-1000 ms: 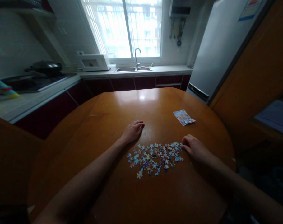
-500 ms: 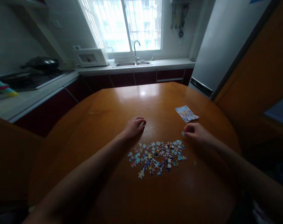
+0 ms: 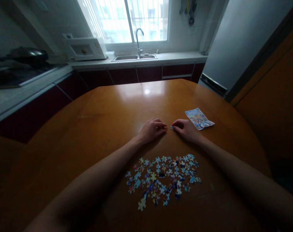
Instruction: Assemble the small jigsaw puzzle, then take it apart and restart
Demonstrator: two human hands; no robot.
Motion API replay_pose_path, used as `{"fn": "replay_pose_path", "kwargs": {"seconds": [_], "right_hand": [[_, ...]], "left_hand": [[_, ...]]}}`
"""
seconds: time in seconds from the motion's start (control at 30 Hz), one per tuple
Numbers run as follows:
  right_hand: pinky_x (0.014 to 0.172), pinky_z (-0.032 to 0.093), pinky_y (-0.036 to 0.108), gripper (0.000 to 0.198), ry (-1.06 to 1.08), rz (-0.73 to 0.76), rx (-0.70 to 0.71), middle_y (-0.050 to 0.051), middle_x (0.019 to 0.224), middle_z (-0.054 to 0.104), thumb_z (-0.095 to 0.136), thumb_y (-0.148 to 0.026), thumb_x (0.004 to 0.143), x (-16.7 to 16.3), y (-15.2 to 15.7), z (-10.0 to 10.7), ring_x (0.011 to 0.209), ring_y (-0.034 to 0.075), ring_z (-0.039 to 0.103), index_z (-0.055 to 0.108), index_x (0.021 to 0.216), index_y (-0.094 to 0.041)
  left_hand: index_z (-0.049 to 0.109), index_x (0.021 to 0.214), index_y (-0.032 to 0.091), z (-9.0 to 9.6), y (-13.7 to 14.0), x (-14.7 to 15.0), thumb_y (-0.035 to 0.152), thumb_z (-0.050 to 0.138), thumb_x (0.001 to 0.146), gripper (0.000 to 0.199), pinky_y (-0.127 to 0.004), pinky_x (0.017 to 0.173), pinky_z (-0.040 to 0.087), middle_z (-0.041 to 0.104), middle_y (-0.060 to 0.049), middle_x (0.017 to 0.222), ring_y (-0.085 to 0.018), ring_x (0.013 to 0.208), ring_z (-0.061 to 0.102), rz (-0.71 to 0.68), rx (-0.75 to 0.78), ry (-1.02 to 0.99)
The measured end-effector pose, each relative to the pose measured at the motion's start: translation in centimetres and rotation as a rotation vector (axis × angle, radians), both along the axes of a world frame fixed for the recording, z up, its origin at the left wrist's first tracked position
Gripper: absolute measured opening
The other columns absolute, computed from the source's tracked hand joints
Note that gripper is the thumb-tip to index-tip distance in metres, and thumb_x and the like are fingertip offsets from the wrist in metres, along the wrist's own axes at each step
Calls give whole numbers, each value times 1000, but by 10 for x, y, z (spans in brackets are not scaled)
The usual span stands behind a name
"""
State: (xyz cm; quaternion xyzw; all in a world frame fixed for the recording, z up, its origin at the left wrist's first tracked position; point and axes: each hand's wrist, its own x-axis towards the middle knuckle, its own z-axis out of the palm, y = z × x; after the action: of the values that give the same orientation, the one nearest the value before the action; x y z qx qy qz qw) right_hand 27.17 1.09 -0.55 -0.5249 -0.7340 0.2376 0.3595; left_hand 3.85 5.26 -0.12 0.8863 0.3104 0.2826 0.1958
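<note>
Above the pile, my right hand pinches a small light-blue puzzle piece between thumb and fingertips. Facing it across a narrow gap is my left hand, its fingers curled and the thumb close to the fingertips. Whatever is in that pinch, if anything, is too small to make out. Nearer to me, a loose spread of jigsaw pieces in blue, white, yellow and dark colours lies on the table. A creased picture sheet rests just beyond my right hand.
The wooden table has angled far corners. Past it stand a counter with a sink and tap, and a white microwave. A dark pan sits on the stove at left; a fridge is at right.
My right hand has moved left and away from me with the puzzle piece. My left hand has moved right, and its fingers have drawn closer together. The camera view has shifted slightly.
</note>
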Motion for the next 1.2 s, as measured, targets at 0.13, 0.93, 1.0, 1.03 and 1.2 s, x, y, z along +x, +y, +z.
{"fn": "replay_pose_path", "kwargs": {"seconds": [0.13,0.93,1.0,1.03,1.2], "right_hand": [[73,48,30,9,-88,-1,41,5,86,74,67,-16,88,-1,-1,4,79,18,66,76,87,-19],[77,49,33,6,-137,35,73,5,91,66,70,-20,89,7,-3,0,86,20,62,76,88,-22],[77,49,33,6,-142,33,73,5,91,65,70,-20,89,6,-4,1,86,20,62,75,88,-21],[77,49,33,6,-144,32,74,5,91,65,70,-20,89,6,-4,1,86,20,62,75,88,-21],[76,49,32,9,-161,6,87,5,91,66,67,-19,90,3,-6,3,86,20,62,75,88,-21]], "left_hand": [[74,115,23,0,-3,-2,32,64,97,23,-39,92,51,74,-7,104,-22,99,62,-55,82,59],[67,132,37,2,-13,-4,33,53,104,31,-45,104,43,66,3,138,-24,119,55,-185,174,237],[66,132,38,3,-13,-4,33,52,104,32,-45,104,43,66,3,138,-24,119,55,-180,163,242],[66,132,38,4,-13,-4,33,52,104,32,-46,105,43,66,3,138,-25,120,55,-178,157,245],[68,130,37,8,-15,-3,34,51,104,31,-47,105,43,67,3,137,-25,119,55,-169,143,234]]}}
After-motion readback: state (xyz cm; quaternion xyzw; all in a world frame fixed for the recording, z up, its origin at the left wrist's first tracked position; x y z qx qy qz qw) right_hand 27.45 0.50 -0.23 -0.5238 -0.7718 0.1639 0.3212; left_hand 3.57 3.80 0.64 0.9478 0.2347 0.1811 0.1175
